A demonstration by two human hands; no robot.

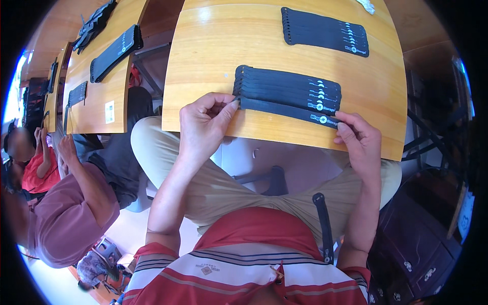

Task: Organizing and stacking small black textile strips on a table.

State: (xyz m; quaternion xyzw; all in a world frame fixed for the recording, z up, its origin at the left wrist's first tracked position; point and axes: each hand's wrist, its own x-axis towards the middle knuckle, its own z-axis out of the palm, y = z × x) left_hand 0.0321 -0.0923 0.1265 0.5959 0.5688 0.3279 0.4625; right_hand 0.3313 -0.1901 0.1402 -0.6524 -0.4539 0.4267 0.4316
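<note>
Between both hands a black strap (pixel 284 110) is stretched at the near edge of the table, printed in white toward its right end. My left hand (pixel 207 122) pinches its left end between thumb and fingers. At the other end my right hand (pixel 360 133) pinches it too. The strap lies along the near side of a row of overlapping black straps (pixel 284 85), whose rounded, holed ends line up at the left. Farther off on the same table rests a second row of overlapping black straps (pixel 325 31). A loose black strap (pixel 324 223) lies across my lap on the right.
The wooden table (pixel 198 56) ends just above my knees. On a neighbouring table (pixel 109 91) at left lie more black straps (pixel 116 53). Co-workers sit there, one in a purple shirt (pixel 71 218). Dark cabinets with drawers (pixel 412 239) stand at my right.
</note>
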